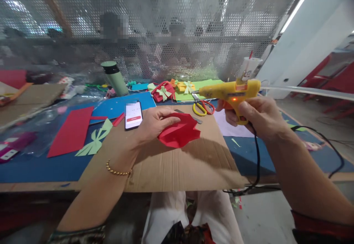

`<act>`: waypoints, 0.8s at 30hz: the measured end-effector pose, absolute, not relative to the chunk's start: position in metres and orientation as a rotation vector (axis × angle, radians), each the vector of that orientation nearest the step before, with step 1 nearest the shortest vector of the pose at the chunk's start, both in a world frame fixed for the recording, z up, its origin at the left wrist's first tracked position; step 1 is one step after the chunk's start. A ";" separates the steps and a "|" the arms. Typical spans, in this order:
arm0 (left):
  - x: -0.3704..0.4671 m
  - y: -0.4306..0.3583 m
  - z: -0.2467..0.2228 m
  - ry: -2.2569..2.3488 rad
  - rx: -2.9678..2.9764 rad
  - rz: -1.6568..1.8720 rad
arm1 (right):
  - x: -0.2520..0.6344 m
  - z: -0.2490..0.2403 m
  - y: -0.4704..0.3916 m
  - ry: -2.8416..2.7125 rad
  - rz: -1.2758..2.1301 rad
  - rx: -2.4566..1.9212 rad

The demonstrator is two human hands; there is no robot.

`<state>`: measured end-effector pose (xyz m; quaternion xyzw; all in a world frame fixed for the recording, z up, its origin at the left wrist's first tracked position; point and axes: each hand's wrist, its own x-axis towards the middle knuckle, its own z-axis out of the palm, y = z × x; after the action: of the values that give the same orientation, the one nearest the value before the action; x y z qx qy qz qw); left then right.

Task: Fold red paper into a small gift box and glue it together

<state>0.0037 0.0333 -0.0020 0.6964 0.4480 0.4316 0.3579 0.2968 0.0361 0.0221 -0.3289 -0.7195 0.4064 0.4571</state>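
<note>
Above the cardboard sheet (pixel 177 170), my left hand (pixel 155 124) pinches a folded red paper piece (pixel 179 131) by its left edge; it opens toward me like a shallow box with an uneven rim. My right hand (pixel 251 114) grips a yellow hot glue gun (pixel 229 90) by its handle. The gun's nozzle points left, apart from the red paper and above it. An orange light glows on its side, and a long clear glue stick (pixel 306 90) sticks out of its back. Scissors (pixel 203 107) with yellow and red handles lie behind the paper.
A phone (pixel 133 115), a red paper sheet (pixel 72 131) and a pale green paper bow (pixel 96 138) lie at left. A green flask (pixel 114 78) and finished-looking paper pieces (pixel 166 90) stand along the back. The gun's black cord (pixel 258 155) hangs over the table's front edge.
</note>
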 end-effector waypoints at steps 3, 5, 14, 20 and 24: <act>0.005 0.033 0.001 1.141 1.800 1.096 | 0.300 0.014 0.040 -1.763 1.068 -0.783; 0.006 0.032 0.003 1.149 1.806 1.091 | 0.304 0.009 0.040 -1.757 1.106 -0.749; 0.009 0.020 0.017 1.101 1.915 0.988 | 0.314 0.003 0.033 -1.829 1.123 -0.821; 0.009 0.018 0.018 1.043 1.938 0.983 | 0.320 0.003 0.034 -1.916 1.030 -0.808; 0.008 0.018 0.017 1.032 1.949 0.971 | 0.318 0.003 0.034 -1.919 1.046 -0.846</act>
<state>0.0076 0.0185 0.0171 0.7552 0.3998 0.3765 0.3580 0.3183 0.0344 0.0028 -0.3327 -0.7545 0.4112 0.3885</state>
